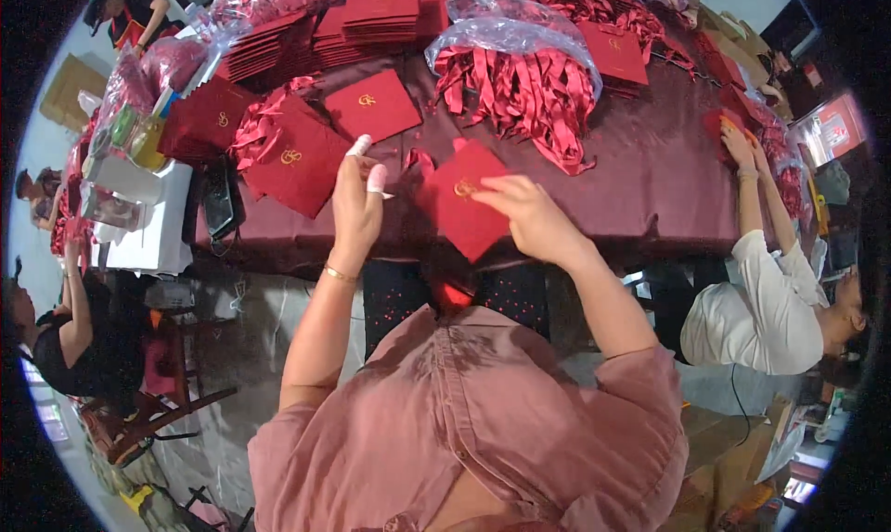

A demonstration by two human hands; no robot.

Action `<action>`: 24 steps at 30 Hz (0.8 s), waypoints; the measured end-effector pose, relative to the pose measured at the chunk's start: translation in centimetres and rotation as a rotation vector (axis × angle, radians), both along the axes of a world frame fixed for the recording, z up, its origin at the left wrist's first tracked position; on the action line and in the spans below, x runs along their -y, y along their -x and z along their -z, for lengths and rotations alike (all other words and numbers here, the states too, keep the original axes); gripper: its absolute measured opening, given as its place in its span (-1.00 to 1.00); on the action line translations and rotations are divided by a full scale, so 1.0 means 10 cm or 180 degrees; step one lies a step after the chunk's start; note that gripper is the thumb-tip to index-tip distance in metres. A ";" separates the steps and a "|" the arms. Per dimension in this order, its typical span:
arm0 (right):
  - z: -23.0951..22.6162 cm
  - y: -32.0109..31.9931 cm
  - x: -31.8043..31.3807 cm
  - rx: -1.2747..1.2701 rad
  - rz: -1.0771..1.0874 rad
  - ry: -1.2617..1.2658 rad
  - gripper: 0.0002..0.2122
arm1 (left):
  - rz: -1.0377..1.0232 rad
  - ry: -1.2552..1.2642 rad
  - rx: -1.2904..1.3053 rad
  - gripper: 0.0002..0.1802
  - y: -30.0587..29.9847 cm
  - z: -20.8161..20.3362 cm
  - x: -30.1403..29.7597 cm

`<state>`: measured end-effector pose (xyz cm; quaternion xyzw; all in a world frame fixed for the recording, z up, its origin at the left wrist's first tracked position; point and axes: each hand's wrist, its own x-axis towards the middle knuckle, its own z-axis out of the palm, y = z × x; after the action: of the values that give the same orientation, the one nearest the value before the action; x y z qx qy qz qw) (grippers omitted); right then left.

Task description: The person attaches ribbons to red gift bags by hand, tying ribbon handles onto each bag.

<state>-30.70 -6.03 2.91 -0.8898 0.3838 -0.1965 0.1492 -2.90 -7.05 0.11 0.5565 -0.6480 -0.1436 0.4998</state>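
Observation:
My right hand (534, 218) grips the right side of a flat red paper bag (462, 218) with a gold emblem. Its fingers lie over the bag's face, and the thumb is hidden. The bag is tilted, one corner reaching over the table's near edge. To its left, my left hand (355, 207) is raised with thumb and forefinger apart and nothing visible in it. White and pinkish wraps cover two of its fingertips. Another red bag (374, 107) lies just beyond that hand, and a stack of red bags (295, 156) with ribbons sits left of it.
A clear plastic sack (515, 31) spills red ribbons (520, 101) across the dark red tablecloth (640, 189). Piled red bags (380, 12) line the far side. A black phone (219, 198) lies at the left edge. Co-workers sit at left and right, one with hands on a red item.

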 end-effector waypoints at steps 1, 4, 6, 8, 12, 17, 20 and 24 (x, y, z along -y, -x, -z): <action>0.15 0.03 0.20 0.0108 0.0008 0.0358 -0.56 | 0.0092 -0.0020 0.0124 -0.55 0.04 0.01 0.02; 0.26 0.03 0.84 0.0181 0.0511 0.1102 -0.65 | 0.0237 -0.0287 0.0599 -0.48 0.18 0.07 0.04; 0.35 0.08 1.23 -0.0267 0.0637 0.1410 -0.69 | 0.0395 0.0076 0.1059 -0.41 0.33 0.09 0.07; 0.46 0.17 1.51 -0.0592 0.0518 0.1777 -0.71 | 0.0528 -0.0081 0.1281 -0.36 0.45 0.07 0.04; 0.49 0.16 1.67 -0.0752 0.0245 0.1787 -0.80 | 0.0562 -0.0208 0.1468 -0.35 0.46 0.16 -0.03; 0.41 0.07 1.49 0.0030 0.0238 0.1860 -0.90 | 0.0558 -0.0289 0.1328 -0.36 0.47 0.16 -0.03; 0.27 -0.11 1.18 0.0688 0.0042 0.1382 -0.92 | 0.0440 -0.0287 0.1132 -0.37 0.47 0.13 -0.04; 0.12 -0.37 0.63 0.0905 -0.0091 0.0613 -0.92 | 0.0406 -0.0729 0.0308 -0.38 0.44 0.14 -0.01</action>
<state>-26.97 -12.32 1.67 -0.8686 0.3256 -0.3542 0.1188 -7.25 -6.93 -1.31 0.5739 -0.6847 -0.2211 0.3909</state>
